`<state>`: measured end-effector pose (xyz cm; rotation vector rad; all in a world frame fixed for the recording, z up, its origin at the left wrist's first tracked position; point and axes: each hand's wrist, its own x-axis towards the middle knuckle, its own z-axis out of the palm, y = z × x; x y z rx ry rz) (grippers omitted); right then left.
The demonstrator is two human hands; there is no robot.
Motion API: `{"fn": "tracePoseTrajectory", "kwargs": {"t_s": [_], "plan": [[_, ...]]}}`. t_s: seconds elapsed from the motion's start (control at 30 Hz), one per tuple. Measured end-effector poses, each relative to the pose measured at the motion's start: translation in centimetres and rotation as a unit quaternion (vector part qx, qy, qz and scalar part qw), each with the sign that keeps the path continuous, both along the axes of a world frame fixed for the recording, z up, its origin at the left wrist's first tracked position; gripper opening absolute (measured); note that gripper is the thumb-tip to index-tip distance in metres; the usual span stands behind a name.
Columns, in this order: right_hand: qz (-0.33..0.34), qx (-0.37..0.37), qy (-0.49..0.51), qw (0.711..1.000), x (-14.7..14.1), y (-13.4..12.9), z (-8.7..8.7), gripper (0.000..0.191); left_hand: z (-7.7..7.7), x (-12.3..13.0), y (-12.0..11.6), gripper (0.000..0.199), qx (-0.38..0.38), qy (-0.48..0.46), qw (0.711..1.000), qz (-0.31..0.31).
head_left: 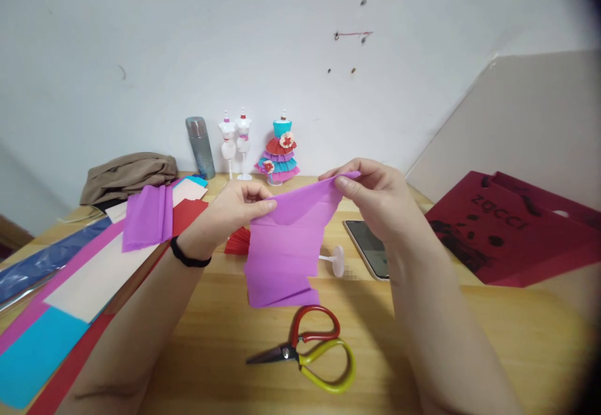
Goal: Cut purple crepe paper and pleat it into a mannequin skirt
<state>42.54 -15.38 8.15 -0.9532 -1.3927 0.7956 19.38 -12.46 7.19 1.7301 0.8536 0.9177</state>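
Left hand point(235, 211) and right hand point(375, 199) both pinch one purple sheet point(285, 246), fingers closed on its top edge, dial centre. Containers: one flask point(201, 149), 11 o'clock; one red bag point(498, 233), 3; contents hidden. Three mannequins point(228, 150), 11–12. One scissors point(292, 352), 6.

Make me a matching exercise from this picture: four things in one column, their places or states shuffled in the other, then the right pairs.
Things:
1. Purple sheet
2. Scissors
3. Phone
4. Flask

Places or states:
A. On the table, partly hidden by the right forearm
B. Near the wall, beside the white mannequins
C. With one red handle and one yellow handle
D. Held between the left hand and the right hand

Right pairs: 1-D, 2-C, 3-A, 4-B.
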Motion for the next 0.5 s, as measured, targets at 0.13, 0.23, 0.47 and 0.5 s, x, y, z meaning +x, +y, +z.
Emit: {"fn": "tracePoseTrajectory", "kwargs": {"t_s": [0.13,0.23,0.47,0.5], "plan": [[-0.032,-0.014,0.043,0.998,0.0,-0.6,0.5,0.026,-0.1,1.1,-1.6,0.021,-0.087,-0.008,0.993,-0.077],[-0.047,-0.022,0.044,0.998,0.0,-1.0,0.8,0.030,0.0,1.8,-2.6,0.021,-0.107,0.008,0.988,-0.112],[-0.049,-0.047,0.060,0.996,-0.3,-1.1,1.0,0.032,0.2,1.7,-2.7,0.024,-0.115,0.018,0.984,-0.135],[-0.049,-0.048,0.070,0.995,-0.2,-1.4,1.1,0.031,0.3,1.5,-2.6,0.024,-0.118,0.016,0.982,-0.144]]}}
